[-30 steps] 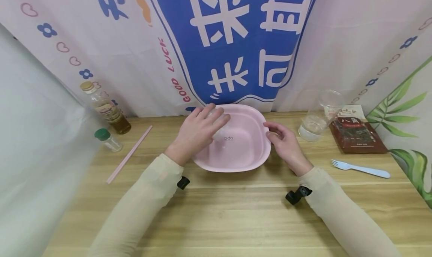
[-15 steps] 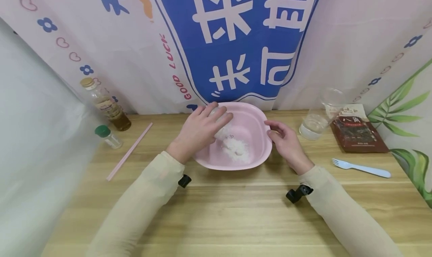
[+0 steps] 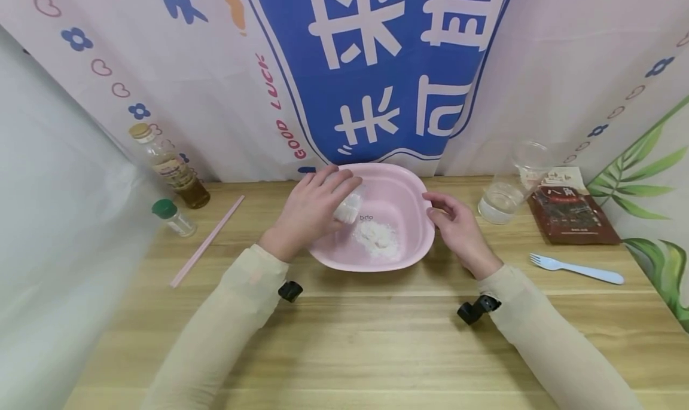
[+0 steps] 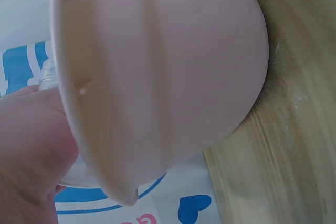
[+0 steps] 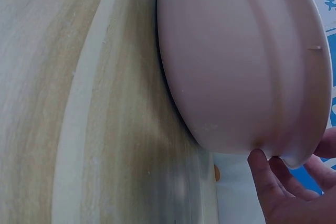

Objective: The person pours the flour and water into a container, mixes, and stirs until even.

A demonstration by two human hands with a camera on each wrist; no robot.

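Note:
My left hand (image 3: 305,214) grips a clear plastic cup (image 3: 351,207), held tilted over the left side of a pink basin (image 3: 411,245). A mound of white powder (image 3: 375,238) lies on the basin's floor near the printed letters. At the basin's right edge, my right hand (image 3: 460,233) pinches the rim, with fingers (image 5: 262,169) under the lip in the right wrist view. Seen from the left wrist, the basin's outer wall (image 4: 184,66) hides most of the cup; part of my left hand (image 4: 34,145) shows beside the rim.
An oil bottle (image 3: 177,174), a green-capped shaker (image 3: 174,217) and pink chopsticks (image 3: 207,241) are on the left. To the right stand another clear cup (image 3: 497,204) with liquid, a brown spice packet (image 3: 573,216) and a blue fork (image 3: 576,269). A printed cloth (image 3: 226,99) hangs behind.
White powder has appeared in the basin, which showed none a second ago. My left hand has shifted slightly left with the cup, now more visible. The right hand stays at the rim.

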